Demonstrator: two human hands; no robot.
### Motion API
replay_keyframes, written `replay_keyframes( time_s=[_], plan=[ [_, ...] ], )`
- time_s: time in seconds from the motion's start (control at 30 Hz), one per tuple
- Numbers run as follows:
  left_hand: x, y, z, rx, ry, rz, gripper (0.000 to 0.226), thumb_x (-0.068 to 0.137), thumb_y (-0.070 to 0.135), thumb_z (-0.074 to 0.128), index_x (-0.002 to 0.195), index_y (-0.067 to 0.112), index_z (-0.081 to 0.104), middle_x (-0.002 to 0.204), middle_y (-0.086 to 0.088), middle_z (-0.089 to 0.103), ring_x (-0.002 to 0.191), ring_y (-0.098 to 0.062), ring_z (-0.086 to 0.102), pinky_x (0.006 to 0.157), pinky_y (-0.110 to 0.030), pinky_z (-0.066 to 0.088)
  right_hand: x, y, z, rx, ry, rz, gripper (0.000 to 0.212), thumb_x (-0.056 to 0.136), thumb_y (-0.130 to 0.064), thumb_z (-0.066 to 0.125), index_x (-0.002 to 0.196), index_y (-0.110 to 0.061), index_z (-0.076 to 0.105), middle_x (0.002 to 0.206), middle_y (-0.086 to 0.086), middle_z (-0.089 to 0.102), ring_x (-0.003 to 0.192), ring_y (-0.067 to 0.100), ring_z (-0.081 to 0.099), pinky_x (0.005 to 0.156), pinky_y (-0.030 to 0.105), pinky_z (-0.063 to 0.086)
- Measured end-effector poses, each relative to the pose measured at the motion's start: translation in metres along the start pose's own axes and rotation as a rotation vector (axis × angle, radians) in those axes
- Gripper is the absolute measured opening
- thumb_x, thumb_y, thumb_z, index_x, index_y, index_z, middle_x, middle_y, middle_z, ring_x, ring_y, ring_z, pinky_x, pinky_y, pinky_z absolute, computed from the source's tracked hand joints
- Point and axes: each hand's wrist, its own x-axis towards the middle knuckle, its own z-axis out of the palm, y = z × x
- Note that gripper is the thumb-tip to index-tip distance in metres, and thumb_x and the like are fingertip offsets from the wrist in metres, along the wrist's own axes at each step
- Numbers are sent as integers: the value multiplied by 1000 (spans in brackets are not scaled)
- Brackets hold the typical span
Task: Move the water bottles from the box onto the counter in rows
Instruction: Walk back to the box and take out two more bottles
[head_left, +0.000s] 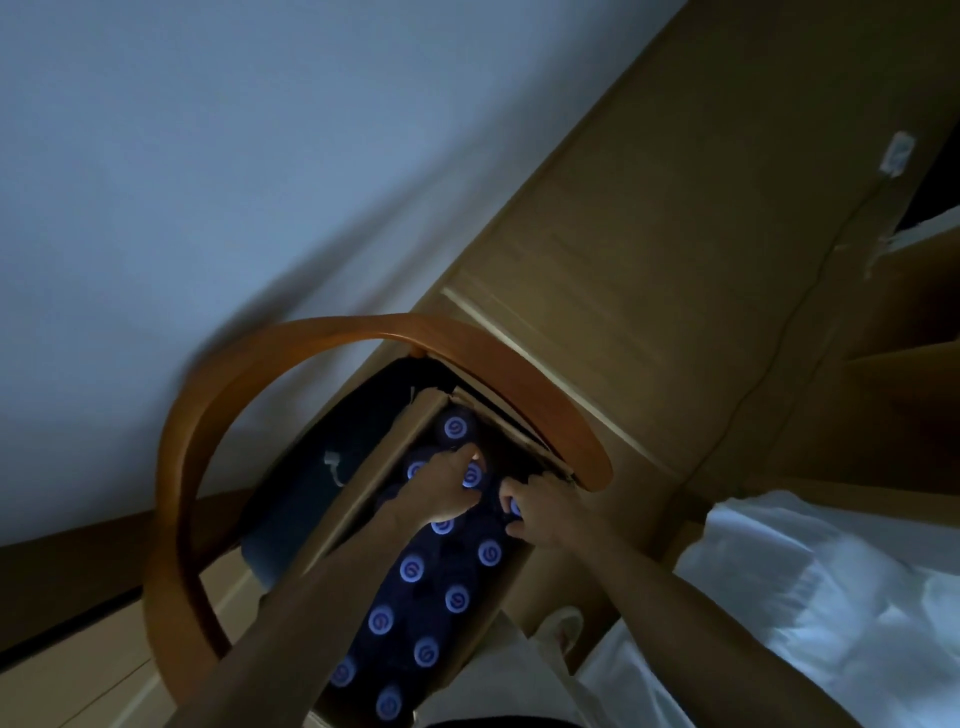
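No legible text, numbers or brand names. Each bottle cap (412, 570) in the box (358, 499), lower centre of the frame, bears a spiral-like emblem.

Both bare forearms reach forward from the near edge, side by side. The left hand (445, 491) lies farther out, palm down, fingers curled downward. The right hand (545, 512) sits just beside it on the right, fingers bent inward.
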Motion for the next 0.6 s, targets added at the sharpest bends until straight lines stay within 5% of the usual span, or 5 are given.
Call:
replay_keyframes(
  time_s=[0.3, 0.47, 0.6],
  plan=[
    [-38, 28, -18, 152, 233, -32, 51, 88, 49, 61, 125, 19, 43, 106, -7, 66, 98, -29, 64, 71, -35, 46, -18, 12, -21, 0, 143, -26, 23, 93, -48, 52, 101, -29, 42, 97, -1, 64, 87, 19, 63, 71, 33, 45],
    [-72, 45, -28, 52, 389, 4, 49, 87, 52, 62, 120, 21, 44, 120, -4, 60, 99, -22, 62, 86, -41, 52, -40, 15, -42, -11, 279, -92, 36, 88, -59, 56, 104, -28, 45, 92, 0, 66, 83, 21, 64, 72, 34, 48],
    [-103, 65, -31, 84, 529, -27, 45, 91, 45, 55, 127, 24, 41, 88, 9, 55, 83, -22, 63, 68, -32, 42, -56, 14, -61, 25, 453, -206, 25, 92, -47, 54, 97, -24, 45, 75, -1, 60, 75, 26, 65, 62, 32, 43]
  ],
)
